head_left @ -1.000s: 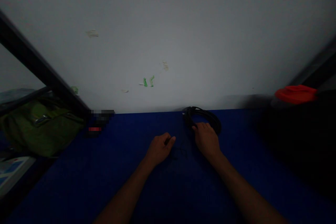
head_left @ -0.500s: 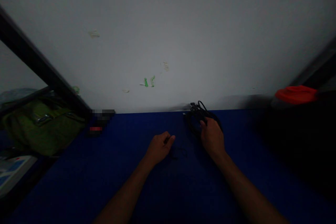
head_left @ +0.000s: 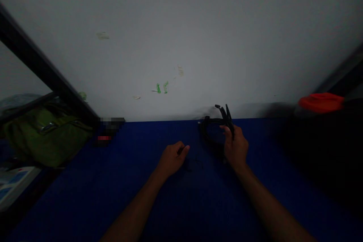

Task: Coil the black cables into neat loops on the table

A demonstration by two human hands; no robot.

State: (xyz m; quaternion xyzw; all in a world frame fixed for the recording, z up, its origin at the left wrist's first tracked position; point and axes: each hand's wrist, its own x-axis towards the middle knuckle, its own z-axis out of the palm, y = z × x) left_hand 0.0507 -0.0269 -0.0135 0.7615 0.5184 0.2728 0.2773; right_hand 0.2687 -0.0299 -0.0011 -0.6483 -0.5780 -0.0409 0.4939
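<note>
A coil of black cable (head_left: 211,132) stands partly raised at the back of the blue tabletop (head_left: 119,196). My right hand (head_left: 236,148) grips the coil, and several black cable ends (head_left: 226,116) stick up above my fingers. My left hand (head_left: 171,159) rests on the table with its fingers curled. A thin dark cord (head_left: 195,164) lies just to the right of it, and in this dim light I cannot tell whether the fingers hold it.
A white wall with green and pale marks rises behind the table. To the left are a dark frame bar, an olive green bag (head_left: 42,136) and a pixelated dark object (head_left: 109,130). At the right are a red cloth (head_left: 321,103) and a dark shadowed mass.
My right hand has moved right and lifted part of the cable, so the ends now stand upright above it. My left hand has stayed in place.
</note>
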